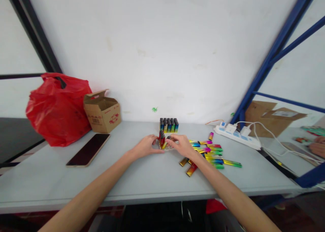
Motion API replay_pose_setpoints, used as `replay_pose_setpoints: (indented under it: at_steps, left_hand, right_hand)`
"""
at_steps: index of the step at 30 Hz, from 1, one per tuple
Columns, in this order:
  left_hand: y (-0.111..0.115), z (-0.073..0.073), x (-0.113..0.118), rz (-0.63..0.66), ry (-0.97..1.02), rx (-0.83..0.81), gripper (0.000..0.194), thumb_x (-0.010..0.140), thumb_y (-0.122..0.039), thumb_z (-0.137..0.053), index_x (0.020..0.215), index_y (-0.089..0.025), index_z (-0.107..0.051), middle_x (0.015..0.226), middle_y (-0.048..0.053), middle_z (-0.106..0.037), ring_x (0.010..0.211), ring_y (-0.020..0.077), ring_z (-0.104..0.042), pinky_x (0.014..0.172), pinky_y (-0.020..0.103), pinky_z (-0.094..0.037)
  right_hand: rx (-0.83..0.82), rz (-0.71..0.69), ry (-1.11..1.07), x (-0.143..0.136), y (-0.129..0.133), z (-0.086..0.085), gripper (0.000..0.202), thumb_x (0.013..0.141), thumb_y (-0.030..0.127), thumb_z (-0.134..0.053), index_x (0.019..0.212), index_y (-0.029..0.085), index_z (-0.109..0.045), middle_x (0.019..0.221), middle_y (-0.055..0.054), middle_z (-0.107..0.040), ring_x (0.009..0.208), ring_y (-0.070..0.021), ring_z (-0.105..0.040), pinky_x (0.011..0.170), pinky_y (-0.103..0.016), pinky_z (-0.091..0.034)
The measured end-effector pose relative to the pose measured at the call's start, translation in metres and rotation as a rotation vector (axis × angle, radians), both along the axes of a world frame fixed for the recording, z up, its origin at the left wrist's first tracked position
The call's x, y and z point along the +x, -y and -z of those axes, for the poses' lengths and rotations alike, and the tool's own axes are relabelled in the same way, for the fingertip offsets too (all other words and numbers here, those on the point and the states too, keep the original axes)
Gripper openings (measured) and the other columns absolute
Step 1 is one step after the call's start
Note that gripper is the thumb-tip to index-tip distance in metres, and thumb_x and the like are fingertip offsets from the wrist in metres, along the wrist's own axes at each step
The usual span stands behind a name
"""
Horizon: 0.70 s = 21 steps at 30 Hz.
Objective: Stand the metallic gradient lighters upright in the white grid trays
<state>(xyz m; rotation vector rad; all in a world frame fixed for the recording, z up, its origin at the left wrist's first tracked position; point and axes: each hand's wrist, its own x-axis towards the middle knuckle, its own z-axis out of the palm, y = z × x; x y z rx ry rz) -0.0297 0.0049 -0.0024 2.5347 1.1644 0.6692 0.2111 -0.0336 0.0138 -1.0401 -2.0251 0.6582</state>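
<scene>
My left hand point(144, 146) is curled around the left side of a small tray point(169, 149), its thumb along the front edge. A few red lighters point(161, 137) stand upright in the tray's left end. Between the fingertips of my right hand point(181, 145) is a yellowish lighter point(164, 145), tilted beside the red ones. My fingers partly hide the tray. Just behind stands a block of upright lighters point(169, 126) with black tops, in rows. Under and beside my right forearm lies a loose pile of shiny multicoloured lighters point(215, 156).
On the left are a phone point(88, 150), an open cardboard box point(103, 117) and a red plastic bag point(59, 113). A white power strip point(237, 136) with plugs and cables lies at the right. Beyond the blue frame point(269, 61), another person's hand point(318, 146) shows.
</scene>
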Motion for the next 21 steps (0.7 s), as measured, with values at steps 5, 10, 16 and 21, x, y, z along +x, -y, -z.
replay_pose_setpoints:
  at_steps: [5, 10, 16, 21]
  left_hand:
    - [-0.001, 0.002, 0.0, 0.0, -0.005, -0.013, 0.068, 0.07, -0.077, -0.078, 0.1, -0.016, -0.072, 0.087, 0.005, -0.067, 0.077, 0.0215, -0.06, 0.071, 0.031, -0.044]
    - [0.0, 0.001, 0.001, 0.007, 0.007, 0.004, 0.062, 0.072, -0.073, -0.078, 0.094, -0.017, -0.071, 0.084, 0.004, -0.068, 0.076, 0.0209, -0.059, 0.07, 0.031, -0.044]
    - [0.004, -0.003, 0.002, -0.001, -0.012, 0.033, 0.056, 0.075, -0.07, -0.076, 0.095, -0.017, -0.071, 0.087, 0.005, -0.07, 0.076, 0.0215, -0.062, 0.071, 0.031, -0.046]
    - [0.004, -0.003, 0.002, -0.017, -0.019, 0.013, 0.062, 0.072, -0.073, -0.077, 0.098, -0.016, -0.073, 0.089, 0.006, -0.071, 0.076, 0.023, -0.063, 0.072, 0.033, -0.049]
  right_hand:
    - [0.057, -0.02, 0.133, -0.005, -0.002, 0.004, 0.032, 0.103, 0.048, -0.061, 0.088, 0.021, -0.068, 0.082, -0.004, -0.078, 0.073, -0.02, -0.072, 0.07, -0.029, -0.051]
    - [0.181, 0.054, 0.385, -0.014, -0.001, 0.003, 0.032, 0.104, 0.049, -0.06, 0.103, 0.02, -0.071, 0.089, -0.007, -0.078, 0.079, -0.0216, -0.071, 0.069, -0.028, -0.045]
    - [0.183, 0.056, 0.457, 0.005, -0.003, -0.011, 0.045, 0.113, 0.045, -0.039, 0.093, 0.02, -0.071, 0.087, -0.006, -0.075, 0.081, -0.0193, -0.068, 0.076, -0.028, -0.045]
    - [0.176, 0.224, 0.568, 0.072, -0.022, -0.01, 0.028, 0.106, 0.021, -0.047, 0.114, 0.013, -0.073, 0.112, -0.015, -0.074, 0.111, -0.0247, -0.066, 0.102, -0.034, -0.045]
